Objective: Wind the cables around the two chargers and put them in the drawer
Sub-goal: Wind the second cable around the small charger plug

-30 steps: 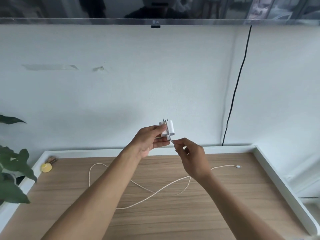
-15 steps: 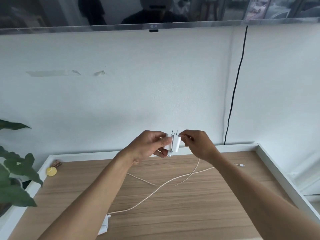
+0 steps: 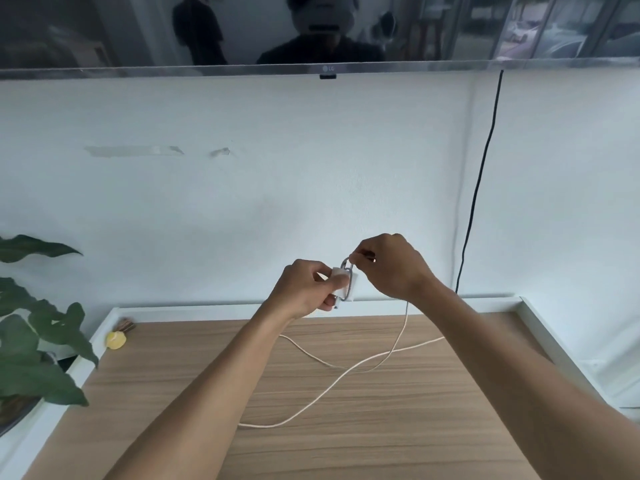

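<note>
A wooden table [image 3: 381, 427] with a raised white rim filled the lower view beneath a pale wall. A long cream cable [image 3: 348, 369] lay across it in loose curves, crossed itself, and rose to your hands. Your left hand [image 3: 304, 289] held a small white charger [image 3: 343, 285] above the table's far edge, fingers curled round it. Your right hand [image 3: 391, 268] pinched the cable just above the charger, with one loop around its body. The slack might have snagged where it crossed, or the loop slipped off had your pinch eased. No drawer or second charger showed.
</note>
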Demonstrator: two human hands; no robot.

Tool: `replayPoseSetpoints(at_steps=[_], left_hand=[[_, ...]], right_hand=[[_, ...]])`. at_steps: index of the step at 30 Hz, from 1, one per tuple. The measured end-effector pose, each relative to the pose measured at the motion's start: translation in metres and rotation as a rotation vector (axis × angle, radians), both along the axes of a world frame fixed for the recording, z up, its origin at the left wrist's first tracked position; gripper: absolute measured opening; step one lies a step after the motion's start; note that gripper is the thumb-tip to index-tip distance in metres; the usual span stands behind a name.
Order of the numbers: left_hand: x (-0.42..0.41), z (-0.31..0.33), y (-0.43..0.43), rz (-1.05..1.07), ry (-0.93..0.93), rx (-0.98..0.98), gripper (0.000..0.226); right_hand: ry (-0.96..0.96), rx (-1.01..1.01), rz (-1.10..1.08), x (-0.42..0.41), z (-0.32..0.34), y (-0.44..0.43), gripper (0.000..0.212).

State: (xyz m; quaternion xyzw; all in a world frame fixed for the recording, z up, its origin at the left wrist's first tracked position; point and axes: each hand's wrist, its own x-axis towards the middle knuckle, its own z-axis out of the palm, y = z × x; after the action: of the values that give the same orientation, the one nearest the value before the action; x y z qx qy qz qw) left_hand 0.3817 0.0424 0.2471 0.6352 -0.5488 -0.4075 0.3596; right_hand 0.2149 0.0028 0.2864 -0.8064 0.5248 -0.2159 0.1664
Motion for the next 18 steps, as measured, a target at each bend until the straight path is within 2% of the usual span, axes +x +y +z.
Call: replayPoseSetpoints(at_steps=[4,10,14,18], left_hand=[[-0.006,0.003,0.004,0.014,0.275,0.051,0.029],[-0.003,0.001,0.010,-0.075,0.270,0.057,0.010],[-0.007,0.001,0.011,0.030,0.267,0.055,0.026],[-0.012,0.004,0.012,0.156,0.435,0.080,0.033]], right_hand=[[-0.087,-0.038,-0.090,0.007,-0.007,0.011,0.024],[-0.213,0.019,-0.133,-0.003,-0.007,0.003,0.023],[-0.175,0.013,-0.107,0.002,-0.009,0.014,0.023],[-0.158,-0.054,-0.104,0.012,-0.014,0.035,0.023]])
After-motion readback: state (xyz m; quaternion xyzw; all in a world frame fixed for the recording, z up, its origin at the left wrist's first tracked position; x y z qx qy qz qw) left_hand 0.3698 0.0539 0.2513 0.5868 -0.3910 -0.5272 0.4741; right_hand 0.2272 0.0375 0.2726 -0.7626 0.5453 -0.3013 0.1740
